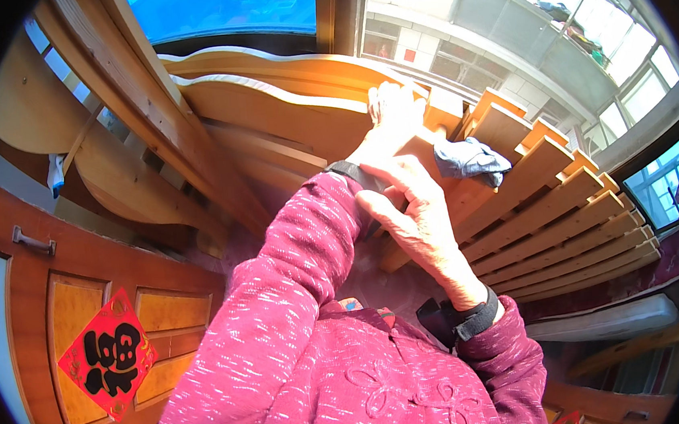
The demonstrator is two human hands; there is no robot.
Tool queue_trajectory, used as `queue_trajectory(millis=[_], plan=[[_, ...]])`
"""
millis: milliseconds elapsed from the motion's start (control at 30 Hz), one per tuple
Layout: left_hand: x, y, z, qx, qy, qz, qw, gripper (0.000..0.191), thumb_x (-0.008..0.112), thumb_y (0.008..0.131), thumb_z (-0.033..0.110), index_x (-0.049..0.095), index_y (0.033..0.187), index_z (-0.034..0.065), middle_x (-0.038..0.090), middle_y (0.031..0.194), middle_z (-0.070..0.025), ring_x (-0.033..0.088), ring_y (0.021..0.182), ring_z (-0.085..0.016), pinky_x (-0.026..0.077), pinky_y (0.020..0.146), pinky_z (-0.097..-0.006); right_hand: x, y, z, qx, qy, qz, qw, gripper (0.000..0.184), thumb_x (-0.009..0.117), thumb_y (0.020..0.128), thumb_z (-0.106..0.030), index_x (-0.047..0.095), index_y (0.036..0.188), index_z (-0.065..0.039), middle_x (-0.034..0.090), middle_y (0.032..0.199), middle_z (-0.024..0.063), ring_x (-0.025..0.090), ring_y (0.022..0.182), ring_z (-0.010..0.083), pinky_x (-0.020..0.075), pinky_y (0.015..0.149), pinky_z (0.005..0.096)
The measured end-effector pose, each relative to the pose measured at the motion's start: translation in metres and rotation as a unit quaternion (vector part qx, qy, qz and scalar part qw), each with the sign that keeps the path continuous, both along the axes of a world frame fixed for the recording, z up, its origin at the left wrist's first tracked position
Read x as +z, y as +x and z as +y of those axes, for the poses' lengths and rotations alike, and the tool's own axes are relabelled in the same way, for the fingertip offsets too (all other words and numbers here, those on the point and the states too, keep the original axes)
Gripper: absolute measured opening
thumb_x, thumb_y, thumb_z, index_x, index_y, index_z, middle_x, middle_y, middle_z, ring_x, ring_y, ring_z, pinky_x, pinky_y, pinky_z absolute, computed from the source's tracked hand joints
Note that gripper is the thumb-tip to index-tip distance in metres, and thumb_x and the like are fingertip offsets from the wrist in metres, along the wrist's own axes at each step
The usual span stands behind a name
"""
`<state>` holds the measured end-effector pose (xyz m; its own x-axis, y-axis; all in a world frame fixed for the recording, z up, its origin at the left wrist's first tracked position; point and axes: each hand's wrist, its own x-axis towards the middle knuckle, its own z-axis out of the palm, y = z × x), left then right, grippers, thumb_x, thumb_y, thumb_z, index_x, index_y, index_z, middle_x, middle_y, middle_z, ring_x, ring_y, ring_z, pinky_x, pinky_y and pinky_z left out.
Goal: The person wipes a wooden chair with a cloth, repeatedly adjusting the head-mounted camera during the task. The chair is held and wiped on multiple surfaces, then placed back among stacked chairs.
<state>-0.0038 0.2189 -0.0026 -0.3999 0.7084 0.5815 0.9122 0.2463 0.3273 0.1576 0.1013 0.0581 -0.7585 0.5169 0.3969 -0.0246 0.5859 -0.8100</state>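
Note:
My left hand reaches forward over a wooden bed board with a wavy top edge. Strong sunlight washes out its fingers, so their grip is unclear. A black wrist strap circles that wrist. My right hand is at this strap, thumb and fingers around a dark part of it. Another black strap is on my right wrist. Just right of my hands, a crumpled grey-blue cloth lies on stacked wooden pieces.
Wooden slats fan out at the right beside a window. Tall wooden posts and curved boards lean at the left. Below them is a brown door with a metal handle and a red paper decoration. A pale padded item lies lower right.

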Motion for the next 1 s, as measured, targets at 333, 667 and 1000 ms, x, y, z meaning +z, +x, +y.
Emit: queue_trajectory(millis=[333, 667, 1000], plan=[[-0.001, 0.01, -0.005, -0.013, -0.197, 0.05, 0.979, 0.025, 0.046, 0.089, 0.033, 0.069, 0.087, 0.0227, 0.068, 0.089, -0.002, 0.065, 0.086, -0.023, 0.04, 0.07, -0.046, 0.003, -0.005, 0.014, 0.091, -0.363, -0.04, 0.927, 0.037, 0.077, 0.072, -0.006, 0.054, 0.101, -0.001, 0.059, 0.094, 0.0046, 0.058, 0.086, 0.0105, 0.0494, 0.077, 0.0246], [0.007, 0.009, -0.011, -0.044, -0.215, 0.055, 0.974, 0.023, 0.049, 0.087, 0.031, 0.07, 0.088, 0.0215, 0.069, 0.089, -0.0004, 0.067, 0.084, -0.023, 0.041, 0.068, -0.0451, 0.004, -0.018, 0.014, 0.102, -0.332, -0.064, 0.936, 0.036, 0.073, 0.071, 0.0, 0.052, 0.099, -0.002, 0.055, 0.086, 0.0, 0.053, 0.078, 0.0072, 0.0472, 0.071, 0.0216], [0.011, 0.01, -0.012, -0.048, -0.22, 0.019, 0.974, 0.023, 0.051, 0.086, 0.03, 0.071, 0.084, 0.0186, 0.07, 0.084, -0.0012, 0.067, 0.081, -0.021, 0.039, 0.068, -0.0422, 0.005, -0.019, 0.018, 0.065, -0.221, -0.148, 0.962, 0.033, 0.076, 0.067, -0.02, 0.059, 0.085, 0.002, 0.06, 0.074, 0.0049, 0.056, 0.071, 0.0113, 0.0469, 0.067, 0.0277]])
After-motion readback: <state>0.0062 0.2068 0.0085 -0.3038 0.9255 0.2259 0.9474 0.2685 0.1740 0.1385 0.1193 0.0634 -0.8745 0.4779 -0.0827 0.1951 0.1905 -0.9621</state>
